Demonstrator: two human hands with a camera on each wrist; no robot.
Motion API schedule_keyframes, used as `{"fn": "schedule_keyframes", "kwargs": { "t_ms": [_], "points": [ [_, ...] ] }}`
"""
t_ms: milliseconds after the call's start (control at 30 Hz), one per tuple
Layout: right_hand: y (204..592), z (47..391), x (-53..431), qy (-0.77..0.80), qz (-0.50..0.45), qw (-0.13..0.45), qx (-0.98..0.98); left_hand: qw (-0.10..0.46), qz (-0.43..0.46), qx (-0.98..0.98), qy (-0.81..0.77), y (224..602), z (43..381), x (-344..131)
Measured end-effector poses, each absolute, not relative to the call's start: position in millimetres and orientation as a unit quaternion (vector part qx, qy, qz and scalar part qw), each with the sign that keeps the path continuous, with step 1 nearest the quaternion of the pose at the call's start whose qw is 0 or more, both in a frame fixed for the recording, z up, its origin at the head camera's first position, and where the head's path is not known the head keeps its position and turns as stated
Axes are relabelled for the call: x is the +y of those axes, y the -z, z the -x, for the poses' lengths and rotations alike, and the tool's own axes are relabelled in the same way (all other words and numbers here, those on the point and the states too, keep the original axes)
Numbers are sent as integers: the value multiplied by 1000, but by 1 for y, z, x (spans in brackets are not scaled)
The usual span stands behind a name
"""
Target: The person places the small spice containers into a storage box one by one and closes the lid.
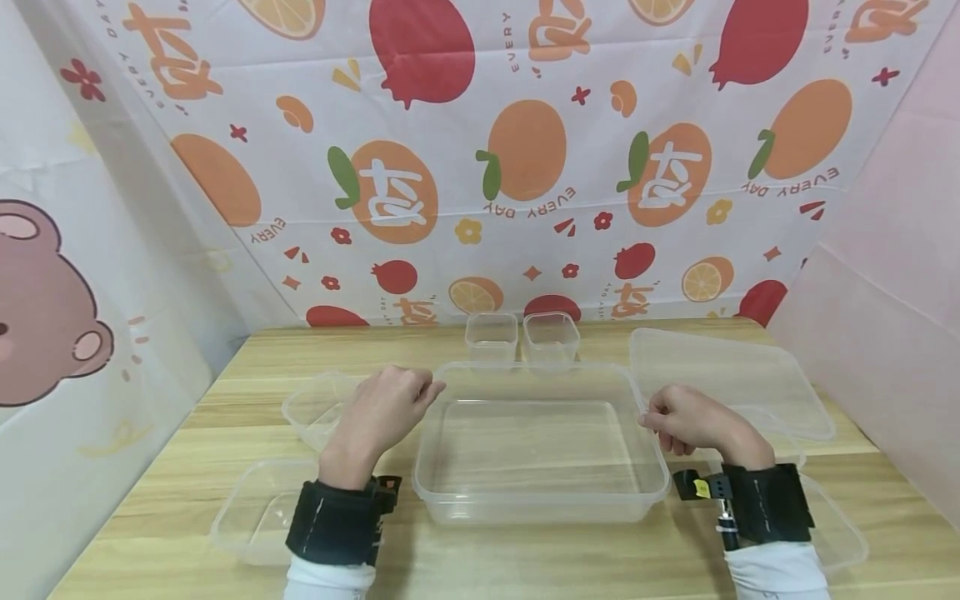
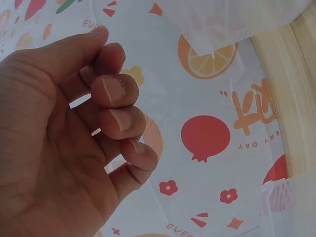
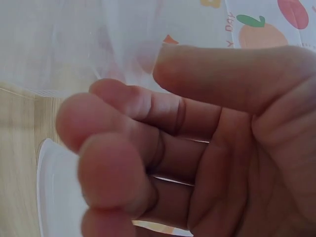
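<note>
A large clear plastic food container (image 1: 536,500) stands upright on the wooden table between my two hands. My left hand (image 1: 386,408) hovers at its left side, beside the rim. In the left wrist view the fingers (image 2: 121,121) hang loosely curled with nothing between them. At the container's right rim is my right hand (image 1: 693,421). The right wrist view has its thumb (image 3: 212,74) apart from the loosely bent fingers, and they hold nothing. Part of a clear wall overlaps the area beyond those fingertips.
Two small clear cups (image 1: 491,337) stand behind the large container. A clear rectangular lid (image 1: 720,367) lies at the back right. Clear tubs (image 1: 258,508) sit at the left, partly behind my left arm. More clear plastic pieces (image 1: 836,529) lie under my right forearm. Printed cloth (image 1: 450,75) hangs behind.
</note>
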State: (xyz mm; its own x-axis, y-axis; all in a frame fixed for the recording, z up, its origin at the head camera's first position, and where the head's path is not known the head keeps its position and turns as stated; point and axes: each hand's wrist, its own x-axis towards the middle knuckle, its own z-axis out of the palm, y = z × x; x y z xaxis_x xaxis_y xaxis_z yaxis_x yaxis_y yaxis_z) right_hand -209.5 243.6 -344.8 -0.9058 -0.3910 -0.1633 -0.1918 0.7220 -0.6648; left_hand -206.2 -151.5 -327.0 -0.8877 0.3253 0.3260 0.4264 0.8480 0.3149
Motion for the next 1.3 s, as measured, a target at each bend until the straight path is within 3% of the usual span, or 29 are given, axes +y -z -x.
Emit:
{"fn": "schedule_keyframes", "kwargs": {
  "t_ms": [367, 700, 1300],
  "points": [
    [343, 210, 242, 332, 157, 155, 917, 133, 186, -956, 186, 323, 208, -162],
    [341, 211, 241, 328, 160, 154, 918, 152, 104, -967, 173, 313, 197, -206],
    [341, 210, 240, 328, 158, 153, 919, 38, -86, -983, 159, 312, 187, -221]
  ]
}}
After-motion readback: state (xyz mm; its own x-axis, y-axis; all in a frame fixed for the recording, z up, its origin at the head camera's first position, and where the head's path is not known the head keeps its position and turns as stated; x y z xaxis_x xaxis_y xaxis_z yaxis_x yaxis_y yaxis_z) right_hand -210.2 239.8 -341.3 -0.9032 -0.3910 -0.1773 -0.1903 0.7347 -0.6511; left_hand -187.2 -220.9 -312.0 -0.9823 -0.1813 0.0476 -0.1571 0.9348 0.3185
